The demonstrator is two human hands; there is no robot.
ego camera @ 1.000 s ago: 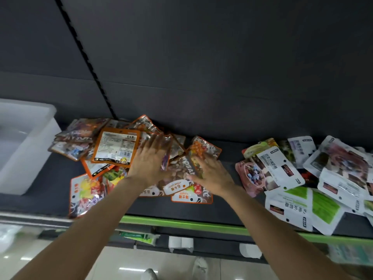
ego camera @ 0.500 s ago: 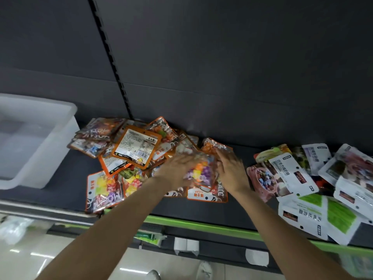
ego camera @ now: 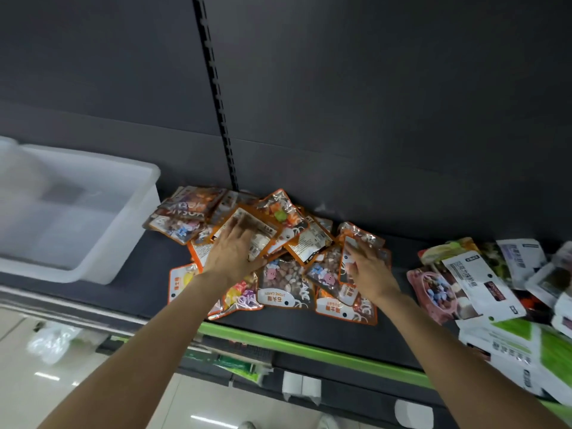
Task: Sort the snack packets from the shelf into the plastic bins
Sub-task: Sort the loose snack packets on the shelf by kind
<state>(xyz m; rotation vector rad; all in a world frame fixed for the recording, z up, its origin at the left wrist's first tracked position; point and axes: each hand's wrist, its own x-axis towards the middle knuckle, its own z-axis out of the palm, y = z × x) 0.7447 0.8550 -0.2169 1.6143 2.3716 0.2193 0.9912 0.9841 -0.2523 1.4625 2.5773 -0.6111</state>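
While both hands work the heap of orange-edged, clear-windowed snack packets [ego camera: 278, 261] on the dark shelf [ego camera: 309, 328], nothing has reached the translucent white plastic bin [ego camera: 93, 218], which stands just left of the heap and looks empty. The left hand [ego camera: 230, 253] lies flat, fingers spread and straight, pressing on a packet turned label-side up [ego camera: 247, 230] at the top of the pile. The right hand [ego camera: 370, 270] rests on the heap's right side, with its fingers bent over the edge of one upright packet [ego camera: 349, 258]; whether it truly pinches it I cannot tell. A second group of white, green and pink packets [ego camera: 483, 286] lies well apart to the right.

To do this step well, I judge the hands should gather only the orange kind, squaring several together before lifting, since glossy film slips easily. Sliding the stack leftward to the bin's near rim would likely save dropped packets.
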